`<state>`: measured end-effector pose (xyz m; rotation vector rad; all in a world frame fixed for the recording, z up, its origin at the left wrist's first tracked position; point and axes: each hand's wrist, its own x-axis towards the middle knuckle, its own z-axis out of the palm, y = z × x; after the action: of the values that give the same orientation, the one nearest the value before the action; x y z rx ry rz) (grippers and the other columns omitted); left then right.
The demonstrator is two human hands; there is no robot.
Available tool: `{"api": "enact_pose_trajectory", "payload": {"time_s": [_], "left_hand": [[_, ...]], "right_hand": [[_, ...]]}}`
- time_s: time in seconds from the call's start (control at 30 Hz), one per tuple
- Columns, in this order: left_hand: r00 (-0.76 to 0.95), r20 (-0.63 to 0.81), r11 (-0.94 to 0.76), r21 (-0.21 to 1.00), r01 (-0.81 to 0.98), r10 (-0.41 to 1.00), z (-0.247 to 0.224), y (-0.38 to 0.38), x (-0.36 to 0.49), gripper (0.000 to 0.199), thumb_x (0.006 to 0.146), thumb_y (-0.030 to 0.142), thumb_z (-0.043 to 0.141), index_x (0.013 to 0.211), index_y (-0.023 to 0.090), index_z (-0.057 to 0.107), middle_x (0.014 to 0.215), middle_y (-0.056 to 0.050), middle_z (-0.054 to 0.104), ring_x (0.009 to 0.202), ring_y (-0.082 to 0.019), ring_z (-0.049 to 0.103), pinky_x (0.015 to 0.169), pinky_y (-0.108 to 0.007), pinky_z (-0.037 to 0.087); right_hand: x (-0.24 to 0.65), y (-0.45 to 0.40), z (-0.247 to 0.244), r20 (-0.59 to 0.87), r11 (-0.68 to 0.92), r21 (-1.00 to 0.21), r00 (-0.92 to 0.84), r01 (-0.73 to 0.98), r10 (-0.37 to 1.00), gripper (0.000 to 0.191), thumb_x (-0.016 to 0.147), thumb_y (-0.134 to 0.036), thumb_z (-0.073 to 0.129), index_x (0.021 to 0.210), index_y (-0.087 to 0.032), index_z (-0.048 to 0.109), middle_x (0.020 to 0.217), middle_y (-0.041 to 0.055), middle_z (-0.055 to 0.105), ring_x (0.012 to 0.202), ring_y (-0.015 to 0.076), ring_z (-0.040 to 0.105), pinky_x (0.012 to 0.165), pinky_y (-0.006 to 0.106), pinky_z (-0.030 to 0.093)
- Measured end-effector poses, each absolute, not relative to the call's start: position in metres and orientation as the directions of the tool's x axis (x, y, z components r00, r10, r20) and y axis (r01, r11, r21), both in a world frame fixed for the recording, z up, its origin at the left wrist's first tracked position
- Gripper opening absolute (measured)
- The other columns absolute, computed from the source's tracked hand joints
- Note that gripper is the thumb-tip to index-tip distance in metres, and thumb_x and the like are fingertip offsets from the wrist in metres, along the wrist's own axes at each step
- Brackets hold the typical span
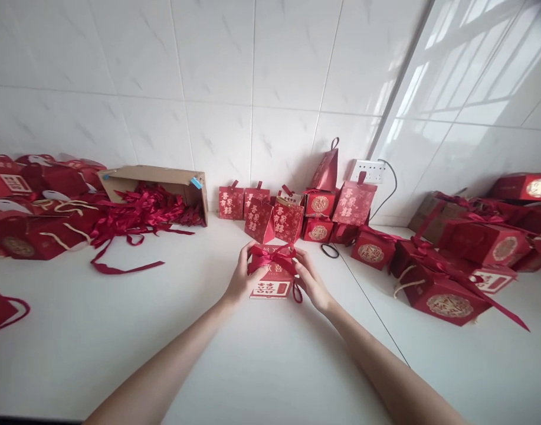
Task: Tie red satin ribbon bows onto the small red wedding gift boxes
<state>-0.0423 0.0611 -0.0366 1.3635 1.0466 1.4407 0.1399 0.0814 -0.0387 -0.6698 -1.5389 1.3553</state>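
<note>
Between my hands a red gift box stands upright on the white table, with white panels bearing red and gold characters on its front. A dark red ribbon bow is tied across its top. My left hand grips the box's left side, thumb at the front near the bow. On the opposite side my right hand holds the box, fingers against the upper right edge. A dark red cord loop hangs by the box's lower right. The far fingers are partly hidden behind the box.
Red pouch-like boxes stand behind, by the tiled wall. A cardboard box spills ribbons at left. Finished-looking red boxes crowd the right. A black ring lies near a power strip and its cable.
</note>
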Motion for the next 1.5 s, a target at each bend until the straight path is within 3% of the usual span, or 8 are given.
{"api": "enact_pose_trajectory", "payload": {"time_s": [0.2, 0.37, 0.63, 0.9, 1.13, 1.27, 1.4, 1.5], "left_hand": [[0.114, 0.541, -0.544, 0.766, 0.343, 0.833, -0.033, 0.054, -0.052, 0.063, 0.074, 0.036, 0.062, 0.129, 0.022, 0.035, 0.133, -0.011, 0.04, 0.121, -0.028, 0.046, 0.098, -0.043, 0.043], [0.16, 0.601, -0.605, 0.677, 0.42, 0.783, -0.026, 0.052, -0.053, 0.05, 0.075, 0.033, 0.061, 0.12, 0.023, 0.043, 0.13, -0.01, 0.039, 0.123, -0.026, 0.043, 0.099, -0.04, 0.043], [0.155, 0.495, -0.516, 0.841, 0.163, 0.855, -0.03, 0.057, -0.058, 0.06, 0.071, 0.039, 0.064, 0.124, 0.021, 0.042, 0.139, -0.012, 0.038, 0.126, -0.029, 0.044, 0.1, -0.041, 0.042], [0.12, 0.196, -0.188, 0.979, -0.081, 0.973, -0.023, 0.068, -0.071, 0.059, 0.064, 0.046, 0.072, 0.111, 0.02, 0.049, 0.12, -0.011, 0.058, 0.114, -0.027, 0.054, 0.089, -0.037, 0.049], [0.028, 0.235, -0.235, 0.951, 0.199, 0.972, -0.011, 0.052, -0.058, 0.067, 0.066, 0.043, 0.074, 0.123, 0.023, 0.046, 0.113, -0.008, 0.06, 0.107, -0.026, 0.058, 0.087, -0.036, 0.05], [0.05, 0.355, -0.351, 0.876, 0.331, 0.934, -0.006, 0.048, -0.057, 0.049, 0.068, 0.038, 0.07, 0.112, 0.023, 0.053, 0.118, -0.007, 0.056, 0.107, -0.024, 0.057, 0.095, -0.038, 0.046], [0.089, 0.446, -0.438, 0.788, 0.432, 0.891, -0.003, 0.045, -0.055, 0.021, 0.069, 0.032, 0.064, 0.088, 0.023, 0.062, 0.116, -0.005, 0.053, 0.115, -0.024, 0.051, 0.104, -0.039, 0.038], [0.091, 0.432, -0.427, 0.794, 0.434, 0.897, -0.003, 0.044, -0.052, 0.017, 0.069, 0.035, 0.063, 0.081, 0.023, 0.064, 0.116, -0.005, 0.052, 0.116, -0.025, 0.05, 0.105, -0.04, 0.036]], "right_hand": [[0.144, 0.073, -0.033, 0.421, 0.43, -0.9, -0.4, -0.072, 0.814, 0.049, 0.079, -0.053, 0.062, 0.108, -0.025, 0.034, 0.132, 0.012, 0.045, 0.12, 0.0261, 0.05, 0.093, 0.047, 0.048], [0.146, 0.068, -0.022, 0.4, 0.464, -0.88, -0.364, 0.105, 0.841, 0.037, 0.085, -0.049, 0.054, 0.111, -0.024, 0.046, 0.133, 0.0098, 0.045, 0.119, 0.0257, 0.05, 0.093, 0.045, 0.048], [0.156, 0.069, -0.013, 0.386, 0.478, -0.865, -0.407, 0.154, 0.828, 0.037, 0.08, -0.051, 0.059, 0.064, -0.018, 0.055, 0.137, 0.0087, 0.044, 0.123, 0.0241, 0.047, 0.098, 0.036, 0.043], [0.159, 0.082, -0.019, 0.319, 0.375, -0.924, -0.395, 0.072, 0.861, 0.044, 0.075, -0.055, 0.062, 0.061, -0.018, 0.045, 0.127, 0.0104, 0.053, 0.114, 0.0255, 0.053, 0.098, 0.04, 0.039], [0.148, 0.063, -0.015, 0.445, 0.568, -0.796, -0.433, 0.209, 0.784, 0.036, 0.083, -0.046, 0.057, 0.06, -0.019, 0.048, 0.137, 0.011, 0.046, 0.124, 0.0255, 0.047, 0.098, 0.041, 0.041], [0.146, 0.056, -0.009, 0.435, 0.582, -0.766, -0.448, 0.273, 0.782, 0.032, 0.084, -0.045, 0.054, 0.064, -0.02, 0.051, 0.138, 0.0111, 0.043, 0.129, 0.0265, 0.041, 0.099, 0.042, 0.041], [0.153, 0.055, 0.003, 0.224, 0.454, -0.831, -0.553, 0.322, 0.802, 0.034, 0.08, -0.052, 0.057, 0.069, -0.019, 0.057, 0.114, 0.0084, 0.059, 0.091, 0.0209, 0.061, 0.081, 0.037, 0.048], [0.157, 0.053, 0.011, 0.074, 0.322, -0.899, -0.621, 0.297, 0.78, 0.041, 0.075, -0.059, 0.06, 0.07, -0.018, 0.058, 0.089, 0.0049, 0.061, 0.066, 0.0147, 0.056, 0.064, 0.031, 0.047]]}}
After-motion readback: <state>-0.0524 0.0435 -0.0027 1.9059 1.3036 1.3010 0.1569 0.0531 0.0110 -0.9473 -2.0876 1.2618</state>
